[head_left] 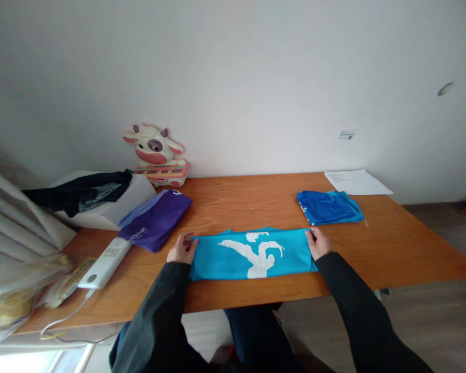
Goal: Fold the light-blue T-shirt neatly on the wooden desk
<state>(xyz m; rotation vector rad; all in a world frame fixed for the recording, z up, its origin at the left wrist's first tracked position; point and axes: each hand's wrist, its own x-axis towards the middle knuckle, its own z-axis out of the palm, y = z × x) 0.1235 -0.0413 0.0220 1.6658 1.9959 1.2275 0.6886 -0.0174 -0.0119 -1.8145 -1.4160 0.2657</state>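
A turquoise T-shirt (213, 264), folded into a long flat strip with a white brush-style print in its middle, lies near the table's front edge. My left hand (181, 249) pinches its upper left corner between thumb and fingers. At the opposite end, my right hand (319, 243) grips the upper right corner the same way. Both hands rest low at the wood surface, so the fingertips under the cloth are hidden. Beyond my right hand sits a folded blue garment (328, 207). A folded purple garment (155, 220) lies past my left hand, leaning toward a white box.
The wooden table (241, 199) meets a white wall. On its left stand the white box (112, 207) with dark cloth (93, 189) on top, a cow toy keyboard (161, 155), a white power strip-like device (105, 263) with a cable, and plastic bags (11, 300). Papers (355, 182) lie back right.
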